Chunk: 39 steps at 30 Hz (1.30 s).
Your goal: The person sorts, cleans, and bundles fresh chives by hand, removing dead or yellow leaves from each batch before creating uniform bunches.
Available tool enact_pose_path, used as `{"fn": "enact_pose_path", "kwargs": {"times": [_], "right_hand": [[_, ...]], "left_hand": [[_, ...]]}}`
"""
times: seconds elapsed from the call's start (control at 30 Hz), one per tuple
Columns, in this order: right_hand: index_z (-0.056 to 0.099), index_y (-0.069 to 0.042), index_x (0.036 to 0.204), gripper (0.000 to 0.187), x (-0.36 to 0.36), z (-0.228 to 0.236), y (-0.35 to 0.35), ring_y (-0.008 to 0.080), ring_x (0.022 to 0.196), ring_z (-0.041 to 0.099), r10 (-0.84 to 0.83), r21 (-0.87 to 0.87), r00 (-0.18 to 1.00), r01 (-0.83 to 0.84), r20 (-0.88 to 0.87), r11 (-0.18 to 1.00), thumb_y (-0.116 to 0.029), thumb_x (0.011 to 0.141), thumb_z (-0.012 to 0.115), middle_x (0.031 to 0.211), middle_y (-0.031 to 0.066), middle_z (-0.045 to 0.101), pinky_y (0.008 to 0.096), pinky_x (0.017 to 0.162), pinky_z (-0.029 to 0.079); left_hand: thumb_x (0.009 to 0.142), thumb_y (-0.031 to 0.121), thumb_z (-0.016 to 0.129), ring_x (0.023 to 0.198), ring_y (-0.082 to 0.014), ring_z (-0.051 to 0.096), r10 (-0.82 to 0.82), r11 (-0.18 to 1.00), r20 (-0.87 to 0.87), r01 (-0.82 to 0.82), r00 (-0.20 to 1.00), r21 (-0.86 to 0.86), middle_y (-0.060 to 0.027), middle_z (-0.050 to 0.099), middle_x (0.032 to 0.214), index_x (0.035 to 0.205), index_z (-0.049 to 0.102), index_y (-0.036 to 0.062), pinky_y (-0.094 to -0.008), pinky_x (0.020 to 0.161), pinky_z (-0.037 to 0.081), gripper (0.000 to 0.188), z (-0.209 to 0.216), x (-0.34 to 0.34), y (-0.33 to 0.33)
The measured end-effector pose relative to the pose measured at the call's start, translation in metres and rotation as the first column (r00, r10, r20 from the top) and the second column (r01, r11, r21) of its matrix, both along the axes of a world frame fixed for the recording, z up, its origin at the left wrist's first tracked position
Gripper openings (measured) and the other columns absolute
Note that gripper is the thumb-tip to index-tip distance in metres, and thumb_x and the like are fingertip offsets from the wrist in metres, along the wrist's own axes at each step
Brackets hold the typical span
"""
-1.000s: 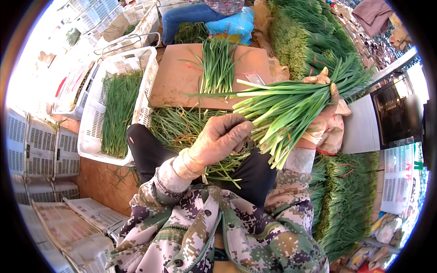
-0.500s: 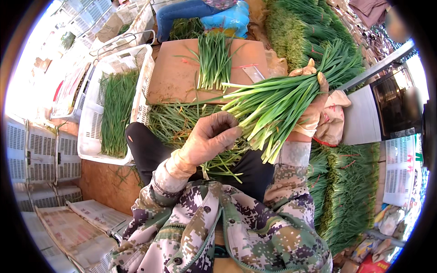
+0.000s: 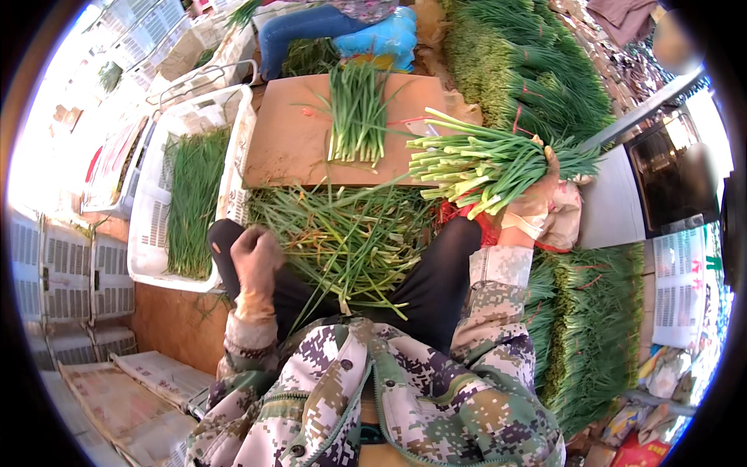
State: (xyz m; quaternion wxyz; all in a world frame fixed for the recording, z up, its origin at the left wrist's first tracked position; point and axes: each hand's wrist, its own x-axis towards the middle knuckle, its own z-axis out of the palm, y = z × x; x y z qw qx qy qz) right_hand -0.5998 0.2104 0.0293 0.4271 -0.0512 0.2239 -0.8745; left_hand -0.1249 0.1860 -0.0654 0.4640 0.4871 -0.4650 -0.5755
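Observation:
My right hand (image 3: pixel 535 191) is wrapped round a thick bunch of chives (image 3: pixel 478 163), held up at the right of the board with the pale cut ends pointing left. Above my left knee, my left hand (image 3: pixel 257 255) is curled closed and slightly blurred; whether a stalk is in it is hidden. Between my legs lies a loose heap of stalks and leaves (image 3: pixel 334 241). A second bunch of chives (image 3: pixel 356 117) rests on the brown board (image 3: pixel 288 132) in front of me, white ends toward me.
At the left stands a white crate (image 3: pixel 148 241) with chives (image 3: pixel 194 202) in it. Stacked chives (image 3: pixel 599 327) line my right side, and another stack (image 3: pixel 529 70) lies far right. Beyond the board, a person in jeans (image 3: pixel 292 39) sits by a blue bag (image 3: pixel 381 35).
My left hand has drawn away from the bunch, down and left to above my knee. The bunch in my right hand has tilted, its cut ends now higher and pointing left.

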Motion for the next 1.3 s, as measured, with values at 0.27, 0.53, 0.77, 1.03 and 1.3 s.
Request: {"fn": "enact_pose_path", "kwargs": {"times": [0.27, 0.53, 0.77, 1.03, 1.3], "right_hand": [[0.066, -0.005, 0.095, 0.023, 0.009, 0.002, -0.008, 0.0227, 0.082, 0.066, 0.036, -0.02, 0.999, -0.036, 0.017, 0.999, -0.027, 0.092, 0.059, 0.089, 0.0061, 0.069, 0.0375, 0.082, 0.054], [0.065, -0.005, 0.1, 0.021, 0.04, 0.016, -0.021, 0.024, 0.083, 0.064, 0.151, -0.057, 0.988, -0.152, -0.032, 0.987, -0.024, 0.091, 0.059, 0.089, 0.0074, 0.066, 0.0401, 0.082, 0.055], [0.062, -0.002, 0.107, 0.023, 0.037, 0.013, -0.034, 0.021, 0.086, 0.062, 0.147, -0.112, 0.989, -0.15, -0.031, 0.982, -0.017, 0.09, 0.06, 0.09, 0.0049, 0.064, 0.0392, 0.087, 0.054], [0.061, -0.002, 0.103, 0.022, 0.053, 0.013, -0.039, 0.023, 0.086, 0.062, 0.199, -0.069, 0.979, -0.202, -0.047, 0.977, -0.021, 0.093, 0.057, 0.09, 0.0074, 0.064, 0.0396, 0.086, 0.054], [0.06, -0.005, 0.103, 0.02, 0.059, 0.013, -0.036, 0.0226, 0.081, 0.063, 0.145, 0.062, 0.978, -0.138, -0.149, 0.989, -0.022, 0.095, 0.054, 0.089, 0.0072, 0.064, 0.0365, 0.077, 0.055]], "left_hand": [[0.087, 0.019, 0.071, 0.071, -0.0227, 0.066, -0.255, 0.808, 0.686, 0.54, 0.682, -0.235, -0.0111, 0.07, 0.082, 0.102, 0.071, 0.0029, -0.0332, 0.065, 0.052, 0.022, 0.091, -0.062, 0.018], [0.092, 0.001, 0.067, 0.067, -0.0005, 0.051, -0.459, 0.878, -0.11, 0.431, 0.881, -0.208, 0.0013, 0.064, 0.084, 0.118, 0.067, -0.0025, -0.0165, 0.056, 0.04, 0.026, 0.145, -0.163, 0.009], [0.085, 0.007, 0.075, 0.064, -0.0034, 0.05, -0.419, 0.858, 0.055, 0.415, 0.906, -0.303, 0.0012, 0.071, 0.085, 0.126, 0.065, 0.0041, -0.0221, 0.06, 0.046, 0.043, 0.131, -0.171, 0.004], [0.081, 0.027, 0.079, 0.08, -0.0302, 0.071, -0.056, 0.78, 0.689, 0.462, 0.722, -0.421, -0.0165, 0.072, 0.091, 0.114, 0.072, 0.011, -0.0334, 0.07, 0.056, 0.038, 0.137, -0.174, 0.0], [0.08, 0.012, 0.076, 0.074, -0.0258, 0.071, 0.072, 0.595, 0.636, 0.479, 0.769, -0.646, -0.0114, 0.073, 0.088, 0.103, 0.073, 0.0049, -0.032, 0.069, 0.055, 0.024, 0.117, -0.174, -0.009]]}}
